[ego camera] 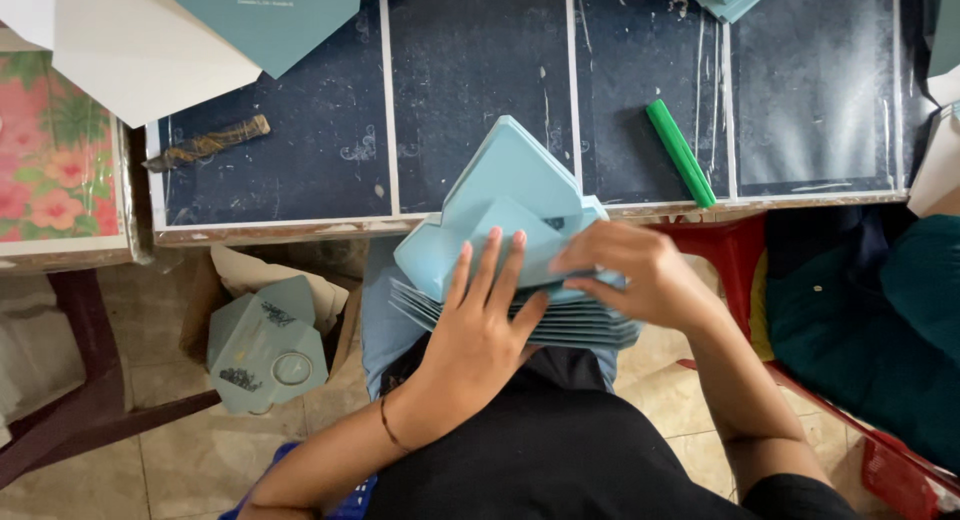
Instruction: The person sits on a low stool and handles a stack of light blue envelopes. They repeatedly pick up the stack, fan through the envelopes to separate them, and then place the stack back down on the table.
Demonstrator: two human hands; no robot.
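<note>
Below the desk edge, on the floor at left: an open cardboard box [225,300] with pale blue folded paper pieces [265,345] lying in and over it, printed with small dark marks.

On the lap, just under the desk [480,90] edge: a stack of pale blue envelopes [560,325], edges fanned a little toward the left. On top of the stack, one pale blue envelope [510,205] with flaps half raised, its upper point reaching over the desk edge.

On the dark desk top: a green pen [680,152] lying diagonal at right, near the edge; a small brown bundle [208,143] at left; white paper [120,40] and more blue sheets [270,15] at the far side. Much bare room in the middle of the desk. At right of the lap, a red stool [725,250], close to the right arm.

Left hand [480,315]: laid flat on the top envelope, fingers [490,265] stretched and spread, pressing down, not closed on anything; thin band on the wrist. Right hand [630,275]: curved over the right side of the same envelope, fingertips pinching its flap; grip narrow, holding the paper.
</note>
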